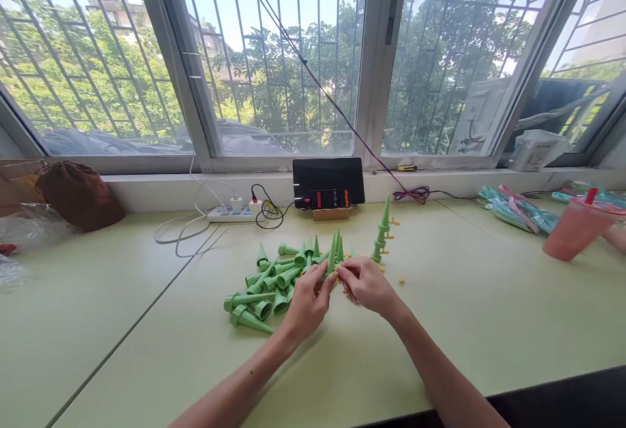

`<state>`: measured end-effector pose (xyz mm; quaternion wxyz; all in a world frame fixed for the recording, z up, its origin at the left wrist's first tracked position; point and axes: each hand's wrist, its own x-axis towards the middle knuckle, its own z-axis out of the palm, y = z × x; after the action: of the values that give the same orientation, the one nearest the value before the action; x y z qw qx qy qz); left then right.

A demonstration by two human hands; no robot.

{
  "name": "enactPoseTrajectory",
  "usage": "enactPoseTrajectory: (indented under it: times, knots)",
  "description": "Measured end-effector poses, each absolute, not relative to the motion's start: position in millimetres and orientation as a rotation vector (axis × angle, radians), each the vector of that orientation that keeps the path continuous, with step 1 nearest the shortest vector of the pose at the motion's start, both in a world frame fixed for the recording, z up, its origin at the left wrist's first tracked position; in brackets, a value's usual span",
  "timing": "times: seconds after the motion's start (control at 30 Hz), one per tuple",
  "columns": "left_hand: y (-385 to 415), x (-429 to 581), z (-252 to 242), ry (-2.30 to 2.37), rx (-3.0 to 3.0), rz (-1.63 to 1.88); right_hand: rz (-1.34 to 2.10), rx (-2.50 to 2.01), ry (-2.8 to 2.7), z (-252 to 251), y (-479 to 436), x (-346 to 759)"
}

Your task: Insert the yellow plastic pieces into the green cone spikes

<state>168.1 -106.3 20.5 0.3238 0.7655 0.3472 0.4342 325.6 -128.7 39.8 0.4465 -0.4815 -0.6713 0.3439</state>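
Observation:
My left hand (309, 301) is closed around a green cone (332, 256), which points upward at the middle of the table. Right beside it, my right hand (364, 283) pinches at the cone's lower side, where a bit of yellow shows between the fingertips. Many loose green cones (268, 281) lie heaped left of and behind my left hand, some upright. Behind my right hand stands a tall stack of green cones (381, 235) with yellow pegs (388, 237) sticking out to the right. Small yellow pieces lie near my fingers, partly hidden.
A tablet (328, 172) with a phone (331, 199) before it leans by the window. A power strip (235, 213) with cables lies at back left, near a brown bag (81, 194). At right are teal packets (518, 209), a pink cup (580, 229) and part of another person's hand.

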Motion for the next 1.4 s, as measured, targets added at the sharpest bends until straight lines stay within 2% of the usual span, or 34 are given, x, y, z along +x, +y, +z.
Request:
enactPoseTrajectory:
  times: [0.13, 0.27, 0.67, 0.87, 1.07, 1.13, 1.23, 1.4]
  knots:
    - [-110.4, 169.2, 27.5, 0.885, 1.849, 1.035, 0.449, -1.241, -1.841, 41.4, -129.8, 328.1]
    - [-111.0, 168.9, 28.8, 0.882, 1.755, 0.967, 0.254, -1.262, -1.970, 40.3, -128.0, 329.5]
    - [-107.4, 167.0, 25.3, 0.897, 1.773, 0.996, 0.236, -1.277, -1.924, 41.1, -129.0, 323.0]
    - [-105.9, 168.6, 16.0, 0.876, 1.769, 1.090, 0.387, -1.241, -1.803, 42.4, -128.9, 321.5]
    - [-105.9, 169.3, 13.1, 0.791, 1.880, 1.153, 1.253, -1.121, -1.435, 46.3, -128.7, 326.4]
    - [-106.2, 169.7, 13.9, 0.779, 1.881, 1.148, 1.434, -1.043, -1.322, 48.7, -128.6, 328.9]
    - [-106.8, 170.8, 15.4, 0.781, 1.851, 1.153, 1.498, -1.019, -1.282, 52.9, -128.3, 332.0]
    - [-107.6, 171.9, 18.8, 0.809, 1.754, 1.131, 1.285, -1.138, -1.508, 62.6, -126.1, 334.6]
